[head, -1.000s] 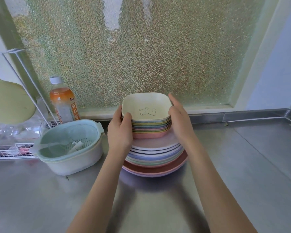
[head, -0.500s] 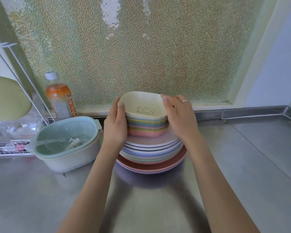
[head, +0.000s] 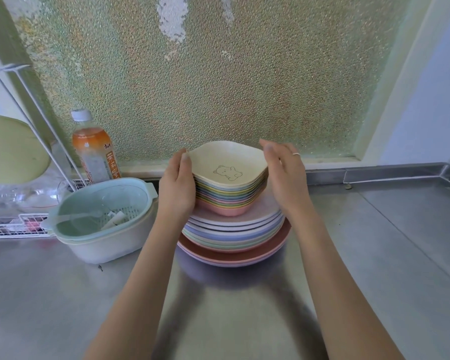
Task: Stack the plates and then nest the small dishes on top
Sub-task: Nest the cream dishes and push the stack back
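Note:
A stack of round pastel plates (head: 234,231) sits on the steel counter, a wide pink one at the bottom. Nested on top is a stack of small square dishes (head: 229,193); the uppermost is cream with a bear drawing (head: 227,173). My left hand (head: 177,187) lies flat against the left side of the small dishes, fingers straight. My right hand (head: 283,178), wearing a ring, is held flat just off their right side, fingers extended. Neither hand grips anything.
A pale green colander in a white tub (head: 103,216) stands close to the left of the plates. Behind it are an orange drink bottle (head: 95,149) and a wire drying rack (head: 16,224). A frosted window fills the back; steel counter (head: 374,242) extends right.
Both hands have loosened from gripping the small dish stack. The right hand has come off its side and flattened; the left has flattened against it. The stack rests on the plates.

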`<action>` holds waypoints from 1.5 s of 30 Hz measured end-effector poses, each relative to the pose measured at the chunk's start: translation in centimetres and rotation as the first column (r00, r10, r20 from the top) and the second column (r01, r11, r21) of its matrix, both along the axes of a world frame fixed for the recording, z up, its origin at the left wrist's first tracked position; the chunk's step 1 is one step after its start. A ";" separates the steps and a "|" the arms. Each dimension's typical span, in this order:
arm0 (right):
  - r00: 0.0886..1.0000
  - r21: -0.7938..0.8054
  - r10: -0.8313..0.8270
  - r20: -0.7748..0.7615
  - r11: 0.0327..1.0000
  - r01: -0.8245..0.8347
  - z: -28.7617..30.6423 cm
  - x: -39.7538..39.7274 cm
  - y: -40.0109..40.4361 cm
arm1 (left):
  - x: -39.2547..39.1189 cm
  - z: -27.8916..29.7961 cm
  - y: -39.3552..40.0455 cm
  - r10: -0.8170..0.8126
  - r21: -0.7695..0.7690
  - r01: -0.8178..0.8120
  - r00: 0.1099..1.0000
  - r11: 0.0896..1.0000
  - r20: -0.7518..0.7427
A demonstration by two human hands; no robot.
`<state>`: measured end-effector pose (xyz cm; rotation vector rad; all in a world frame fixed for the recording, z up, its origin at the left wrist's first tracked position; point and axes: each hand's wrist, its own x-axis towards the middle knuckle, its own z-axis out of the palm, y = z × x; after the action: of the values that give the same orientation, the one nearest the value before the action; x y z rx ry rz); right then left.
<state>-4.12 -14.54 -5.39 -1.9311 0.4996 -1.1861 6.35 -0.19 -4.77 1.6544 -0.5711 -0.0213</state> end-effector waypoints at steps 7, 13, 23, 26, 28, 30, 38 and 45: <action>0.974 -0.146 0.014 -0.225 0.988 -0.048 -0.5 -0.1 -0.4 | -0.4 -0.2 -0.7 -0.095 0.047 0.092 0.994 0.995 0.046; 0.926 -0.436 -0.292 -0.238 0.884 0.166 0.0 0.3 0.6 | 0.2 -0.6 -0.4 -0.105 0.053 0.103 0.994 0.993 0.029; 0.975 -0.129 -0.011 -0.220 0.992 -0.017 -0.2 0.3 0.2 | 0.2 -0.4 -0.2 -0.173 -0.017 0.173 0.984 0.985 -0.034; 0.955 -0.066 0.077 -0.286 0.993 -0.100 -0.1 0.0 0.1 | 0.4 -0.5 -0.2 -0.173 -0.011 0.173 0.985 0.985 -0.024; 0.970 -0.034 0.074 -0.233 0.996 -0.084 0.0 -0.2 0.1 | 0.6 -0.5 -0.3 -0.170 -0.027 0.169 0.985 0.985 -0.035; 0.984 -0.005 0.046 -0.172 0.999 -0.048 0.0 -0.1 0.5 | 0.9 -0.4 -0.2 -0.174 -0.039 0.173 0.984 0.984 -0.047; 0.991 0.012 0.002 -0.133 1.000 -0.001 -0.1 0.9 0.9 | 1.7 -0.4 0.1 -0.168 -0.046 0.164 0.980 0.985 -0.104; 0.990 0.146 0.053 -0.131 0.989 -0.034 -0.2 0.9 1.9 | 1.7 -0.5 -0.1 -0.122 -0.010 0.122 0.991 0.992 -0.058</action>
<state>-3.22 -12.69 -5.57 -1.8964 0.5947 -0.9694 8.06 -0.33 -5.31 1.6055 -0.6265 -0.1570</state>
